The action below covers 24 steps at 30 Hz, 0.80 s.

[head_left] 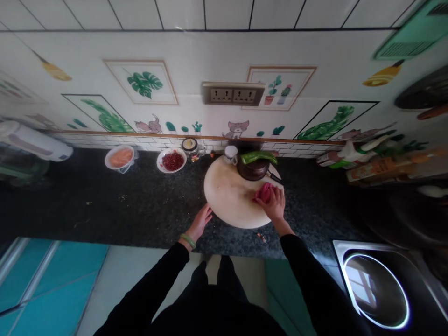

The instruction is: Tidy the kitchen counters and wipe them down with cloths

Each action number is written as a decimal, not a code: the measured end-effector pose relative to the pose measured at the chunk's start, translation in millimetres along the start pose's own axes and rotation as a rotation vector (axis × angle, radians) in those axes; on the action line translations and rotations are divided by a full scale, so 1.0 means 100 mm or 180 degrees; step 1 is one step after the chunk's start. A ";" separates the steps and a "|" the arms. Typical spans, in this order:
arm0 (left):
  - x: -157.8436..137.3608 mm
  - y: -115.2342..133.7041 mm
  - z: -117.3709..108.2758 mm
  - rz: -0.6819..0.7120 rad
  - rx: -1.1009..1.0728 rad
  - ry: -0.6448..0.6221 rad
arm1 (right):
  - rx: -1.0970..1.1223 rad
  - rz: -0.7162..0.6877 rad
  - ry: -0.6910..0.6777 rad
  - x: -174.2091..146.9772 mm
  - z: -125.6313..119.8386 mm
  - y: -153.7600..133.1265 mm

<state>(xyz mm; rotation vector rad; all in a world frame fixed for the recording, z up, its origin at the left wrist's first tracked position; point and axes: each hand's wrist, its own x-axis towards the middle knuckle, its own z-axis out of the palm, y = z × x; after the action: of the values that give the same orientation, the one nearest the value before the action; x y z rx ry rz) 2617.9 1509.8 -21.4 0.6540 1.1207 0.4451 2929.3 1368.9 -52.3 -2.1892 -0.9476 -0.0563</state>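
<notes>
My right hand (276,204) is closed on a crumpled pinkish-red cloth (265,192), pressed against the right part of a round, pale cutting board (233,200). At the board's front left edge rests my left hand (200,221), its fingers stretched out and seeming to touch the rim. A green bracelet (188,241) circles that wrist. Toward the back of the board sits a small dark pan (252,171) with a black handle, and a long green pepper (258,157) lies across its top. Beside the pan stands a small white cup (231,153).
Left along the dark counter (140,205) are a glass jar (190,148), a white bowl of chopped red pieces (172,161) and a bowl of pinkish food (121,158). Bottles (346,156) stand at right, near a sink (376,289). A socket panel (234,94) is on the wall.
</notes>
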 end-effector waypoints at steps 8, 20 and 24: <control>-0.01 0.07 -0.02 -0.0134 -0.0056 -0.0024 | 0.0172 0.0095 0.0422 -0.13 0.52 -0.13; -0.04 0.25 0.02 -0.0112 -0.0751 0.0199 | 0.2387 -0.0662 -0.1403 -0.84 1.18 -1.76; 0.04 0.27 0.01 -0.0078 -0.0953 0.0372 | 0.2204 -0.0585 -0.1144 -0.41 0.95 -1.44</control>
<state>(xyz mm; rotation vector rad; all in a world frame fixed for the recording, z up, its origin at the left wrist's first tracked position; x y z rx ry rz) 2619.9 1532.1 -5.2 0.3551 1.1422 0.6222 2784.3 1470.8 -46.1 -1.4888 -1.1502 0.5193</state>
